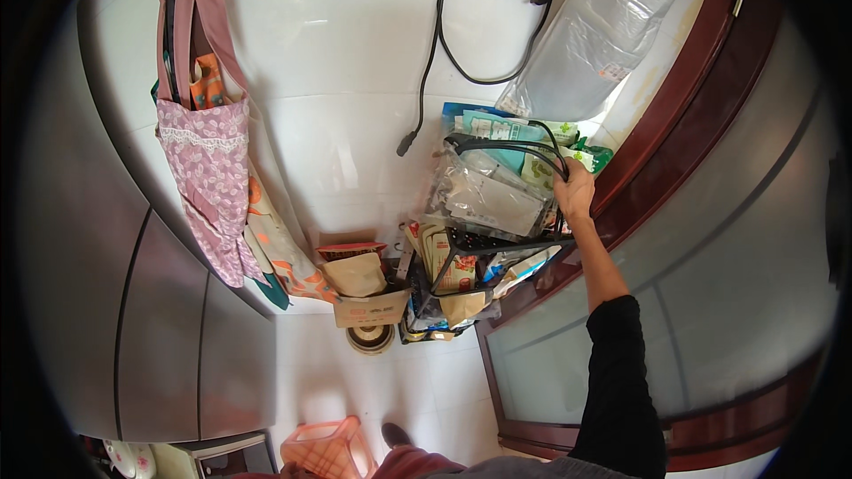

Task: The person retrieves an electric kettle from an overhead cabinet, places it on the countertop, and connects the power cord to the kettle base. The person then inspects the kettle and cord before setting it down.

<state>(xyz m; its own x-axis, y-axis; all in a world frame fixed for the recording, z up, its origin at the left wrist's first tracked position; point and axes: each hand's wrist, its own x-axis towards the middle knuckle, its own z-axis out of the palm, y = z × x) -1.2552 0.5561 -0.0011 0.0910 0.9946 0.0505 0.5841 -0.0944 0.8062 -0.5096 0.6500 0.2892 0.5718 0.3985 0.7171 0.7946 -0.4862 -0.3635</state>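
Note:
My right hand (575,191) is closed around black looped handles (519,146) at the upper right of a crowded black rack (510,247). Just left of the hand, a clear plastic bag with pale contents (491,198) lies on the rack's top. Behind it stand light-blue and green packets (497,127). What the handles belong to is partly hidden by the packets. The rack's lower level holds paper packets (448,262) and a brown paper piece (464,308). I cannot make out my left hand in the picture.
A cardboard box (371,309) sits on a round pot (370,340) left of the rack. Aprons (209,160) hang on the left. Black cables (437,44) and a plastic sleeve (590,40) hang on the wall. A dark red door frame (679,146) stands right; a stool (328,446) is below.

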